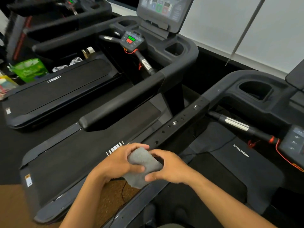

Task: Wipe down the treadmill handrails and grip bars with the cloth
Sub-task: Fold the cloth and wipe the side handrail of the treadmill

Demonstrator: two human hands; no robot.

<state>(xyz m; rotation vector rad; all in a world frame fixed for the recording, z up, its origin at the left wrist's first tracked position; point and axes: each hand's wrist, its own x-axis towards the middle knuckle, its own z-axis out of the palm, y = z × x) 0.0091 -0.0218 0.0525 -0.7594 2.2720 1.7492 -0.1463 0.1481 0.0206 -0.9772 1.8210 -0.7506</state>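
Far left, a green bag [29,69] sits on the floor beyond the neighbouring treadmill, whose padded handrail [125,101] runs toward the middle of the view. The step in hand looks like readying the cloth [144,163] at the near end of this treadmill's left handrail [181,119]. It would go best with the cloth folded into a flat pad and wrapped over the top and both sides of the rail. One steady stroke should then run up toward the console, easing over the row of buttons and holes rather than snagging on them. The chrome grip bar [235,123] further right will likely want a full wrap and a twist.

The left hand [118,163] has its fingers curled over the cloth's upper end, thumb pressed along the side. The right hand [169,168] pinches the other edge, fingers bent and thumb underneath – both hold the cloth bunched between them. Whether it touches the rail below cannot be told
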